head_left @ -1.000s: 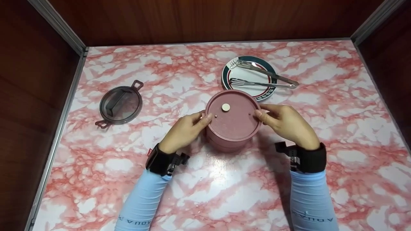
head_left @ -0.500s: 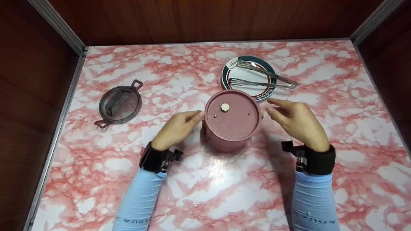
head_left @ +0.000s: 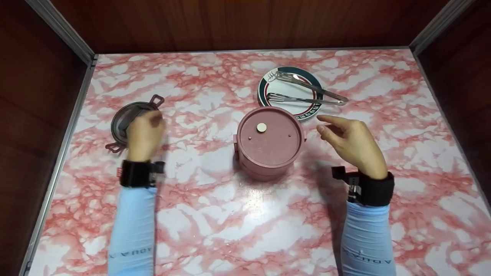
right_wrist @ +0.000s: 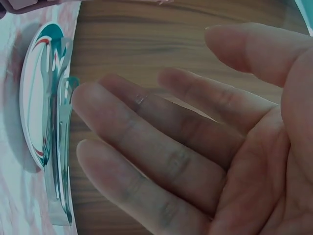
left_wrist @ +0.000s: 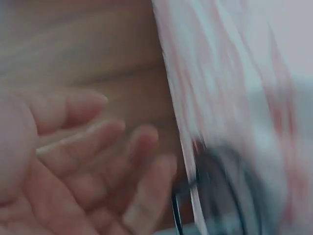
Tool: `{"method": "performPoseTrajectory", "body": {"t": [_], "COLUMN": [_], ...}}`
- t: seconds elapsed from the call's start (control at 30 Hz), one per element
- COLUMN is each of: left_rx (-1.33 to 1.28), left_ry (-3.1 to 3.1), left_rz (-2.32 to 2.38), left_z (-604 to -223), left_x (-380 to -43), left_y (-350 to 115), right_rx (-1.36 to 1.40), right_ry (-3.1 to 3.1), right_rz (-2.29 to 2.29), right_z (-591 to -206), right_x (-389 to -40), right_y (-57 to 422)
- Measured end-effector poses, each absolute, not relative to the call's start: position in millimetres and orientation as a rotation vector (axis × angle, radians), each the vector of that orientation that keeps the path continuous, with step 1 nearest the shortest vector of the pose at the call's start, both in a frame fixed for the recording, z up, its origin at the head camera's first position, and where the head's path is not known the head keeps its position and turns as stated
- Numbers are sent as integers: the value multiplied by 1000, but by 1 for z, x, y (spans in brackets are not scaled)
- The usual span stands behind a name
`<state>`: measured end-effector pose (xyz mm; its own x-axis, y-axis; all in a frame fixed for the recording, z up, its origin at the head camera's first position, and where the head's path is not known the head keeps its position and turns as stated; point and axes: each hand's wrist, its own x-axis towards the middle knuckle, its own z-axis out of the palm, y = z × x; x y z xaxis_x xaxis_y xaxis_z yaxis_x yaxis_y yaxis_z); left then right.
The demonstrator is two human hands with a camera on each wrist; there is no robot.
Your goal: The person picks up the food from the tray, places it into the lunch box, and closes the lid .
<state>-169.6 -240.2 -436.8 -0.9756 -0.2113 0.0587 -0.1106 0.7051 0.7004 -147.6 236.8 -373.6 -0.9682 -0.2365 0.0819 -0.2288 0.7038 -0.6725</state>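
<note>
In the head view my left hand (head_left: 145, 135) is over a round dark see-through lid (head_left: 120, 123) with a bar handle and two dark red side loops, hiding its right part. The left wrist view, blurred, has these fingers (left_wrist: 149, 191) loosely bent, apart from the lid. A pink cylindrical pot (head_left: 269, 149) with a flat rimmed top and a small cream knob (head_left: 261, 127) stands mid-table, touched by neither hand. My right hand (head_left: 356, 145) hovers to the pot's right, holding nothing; in the right wrist view its fingers (right_wrist: 161, 152) are spread and slightly bent.
Behind the pot, a white plate (head_left: 278, 87) with a green and red rim carries metal tongs (head_left: 326, 92) whose joined end overhangs its right side. The table (head_left: 215, 222) has a red-and-white marbled top. Dark wood panels (head_left: 245, 25) enclose the back and both sides.
Both hands have let go of the pink pot. My left hand has swept left to the lid. My right hand has drawn back a little to the right. The pot stays on the table.
</note>
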Motion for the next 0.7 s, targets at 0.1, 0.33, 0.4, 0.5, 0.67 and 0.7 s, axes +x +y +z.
{"method": "performPoseTrajectory", "body": {"t": [0.1, 0.33, 0.4, 0.5, 0.67, 0.7], "left_rx": [425, 601, 610, 615, 627, 631], "left_ry": [-2765, -2897, -2929, -2928, -2924, -2927], "left_rz": [-943, -820, -828, -827, -809, -810], "left_z": [-438, -454, -457, -460, -455, -453], "left_x": [-174, -179, -178, -178, -180, -180], "left_y": [-265, -298, -302, -304, -305, -305], "right_rx": [-386, -374, -370, -374, -384, -383], "right_ry": [2889, 2883, 2877, 2874, 2873, 2873], "right_rz": [-1147, -1130, -1119, -1106, -1101, -1102], "right_z": [-374, -377, -378, -379, -380, -380], "right_x": [-149, -151, -152, -153, -154, -154], "right_y": [237, 237, 237, 237, 238, 238]}}
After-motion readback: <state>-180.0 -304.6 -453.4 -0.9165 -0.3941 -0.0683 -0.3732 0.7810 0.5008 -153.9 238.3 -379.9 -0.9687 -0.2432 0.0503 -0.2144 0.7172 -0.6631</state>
